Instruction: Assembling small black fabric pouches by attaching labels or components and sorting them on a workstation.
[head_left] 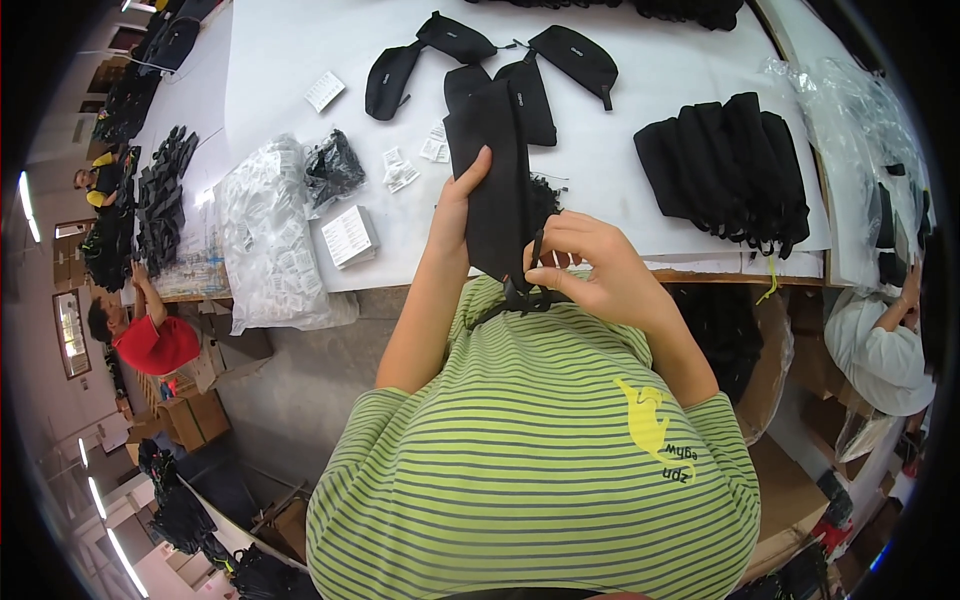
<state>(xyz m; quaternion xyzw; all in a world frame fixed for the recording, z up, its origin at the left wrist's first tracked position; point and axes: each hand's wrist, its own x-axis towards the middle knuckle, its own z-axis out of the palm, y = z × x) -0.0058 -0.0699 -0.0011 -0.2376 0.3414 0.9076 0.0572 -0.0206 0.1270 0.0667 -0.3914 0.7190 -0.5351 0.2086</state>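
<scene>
A long black fabric pouch (490, 190) is held upright in front of my chest, over the table's near edge. My left hand (463, 205) grips its left side, thumb lying across the front. At its lower right end, my right hand (585, 262) has thumb and fingers pinched round a thin black strap (537, 245). Dark strap ends hang below the pouch against my shirt. Behind it lie several black zippered pouches (573, 62), some partly covered by the held one. A small heap of black bits (545, 195) shows beside my right hand.
On the white table (600, 150), a stack of black pouches (722, 175) sits at right. To the left are a clear bag of white packets (270, 230), a dark bag (335, 165) and a white card stack (350, 237). Co-workers (158, 342) stand at both sides.
</scene>
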